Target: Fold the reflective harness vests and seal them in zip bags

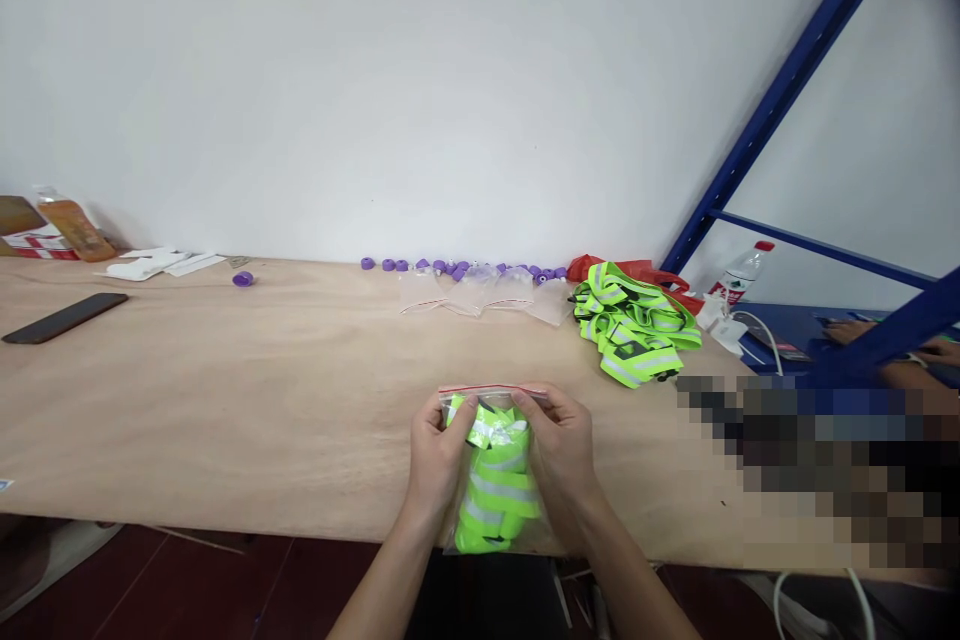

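Observation:
Between my two hands is a clear zip-lock bag point(499, 490) with a red line along its top edge. Folded neon-green reflective straps point(495, 505) with silver stripes fill it. My left hand point(442, 440) pinches the bag's upper left side, thumb on the front. On the upper right side, my right hand point(559, 435) grips it the same way, just below the zip edge. The bag's lower end reaches the table's front edge. A loose heap of the same green reflective straps point(634, 325) lies farther back to the right.
Empty clear bags point(480, 292) and several purple round pieces point(450, 268) lie along the wall. A phone-like dark slab point(66, 318) and an orange drink bottle point(77, 228) are at left. At right stand a blue metal frame point(780, 90) and a red-capped bottle point(742, 272); another person's hand point(851, 330) is beyond.

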Demonstrator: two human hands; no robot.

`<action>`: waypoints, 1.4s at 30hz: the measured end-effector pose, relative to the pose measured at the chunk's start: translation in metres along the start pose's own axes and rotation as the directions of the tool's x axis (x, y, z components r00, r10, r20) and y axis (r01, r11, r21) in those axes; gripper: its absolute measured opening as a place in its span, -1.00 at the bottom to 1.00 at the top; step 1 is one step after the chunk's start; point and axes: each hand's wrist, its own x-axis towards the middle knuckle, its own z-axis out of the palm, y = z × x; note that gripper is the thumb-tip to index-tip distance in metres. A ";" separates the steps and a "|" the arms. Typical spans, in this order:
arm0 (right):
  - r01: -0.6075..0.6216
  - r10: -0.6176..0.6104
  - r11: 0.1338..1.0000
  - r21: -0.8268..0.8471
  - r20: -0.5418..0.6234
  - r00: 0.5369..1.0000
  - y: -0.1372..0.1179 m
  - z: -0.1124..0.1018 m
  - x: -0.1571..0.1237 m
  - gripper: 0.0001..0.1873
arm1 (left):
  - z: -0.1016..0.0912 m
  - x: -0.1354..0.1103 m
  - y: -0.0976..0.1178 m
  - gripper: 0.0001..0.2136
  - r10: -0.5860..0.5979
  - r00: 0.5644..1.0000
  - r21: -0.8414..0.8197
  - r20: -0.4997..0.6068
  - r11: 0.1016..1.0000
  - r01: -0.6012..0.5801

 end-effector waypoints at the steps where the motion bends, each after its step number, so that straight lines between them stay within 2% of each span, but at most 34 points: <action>1: -0.008 0.007 1.000 0.007 0.006 1.000 -0.001 0.000 0.000 -0.80 | 0.000 0.000 0.001 -0.72 -0.006 1.000 0.007 -0.002 1.000 0.006; 7: -0.015 0.015 1.000 0.021 0.003 1.000 -0.013 0.005 -0.001 -0.78 | 0.001 0.003 0.005 -0.69 0.000 1.000 0.047 -0.001 0.999 0.000; 12: -0.009 0.008 1.000 0.030 0.017 1.000 -0.012 0.001 -0.004 -0.77 | -0.004 0.004 0.006 -0.70 -0.017 1.000 0.049 0.023 0.999 0.015; 21: 0.120 -0.121 0.992 -0.045 -0.015 0.993 -0.024 0.000 -0.008 -0.81 | -0.010 0.006 0.004 -0.73 -0.025 0.998 0.020 0.057 1.000 0.024; 26: 0.145 -0.146 0.988 -0.052 -0.027 0.989 -0.024 0.002 -0.007 -0.81 | -0.023 0.006 0.008 -0.74 -0.072 0.990 0.027 0.121 0.997 0.069; 30: 0.093 -0.094 0.994 -0.059 -0.020 0.995 -0.018 0.003 -0.006 -0.79 | -0.034 0.007 0.017 -0.64 0.018 0.985 0.109 0.171 0.993 -0.037; 33: 0.052 -0.053 0.997 -0.065 -0.006 0.999 -0.019 0.005 -0.005 -0.78 | -0.037 0.007 0.023 -0.66 0.072 0.974 0.227 0.213 0.966 -0.121; 35: 0.045 -0.046 0.997 -0.064 -0.004 0.999 -0.021 0.007 -0.005 -0.77 | -0.038 0.008 0.025 -0.66 0.078 0.972 0.260 0.220 0.956 -0.135; 39: 0.056 -0.055 0.995 -0.082 0.012 0.998 -0.026 0.010 0.000 -0.74 | -0.047 0.014 0.033 -0.62 0.010 0.971 0.277 0.240 0.957 -0.079; 42: 0.047 -0.033 0.993 -0.109 0.129 0.991 -0.026 0.014 0.005 -0.69 | -0.055 0.023 0.050 -0.61 -0.120 0.931 0.352 0.345 0.936 -0.010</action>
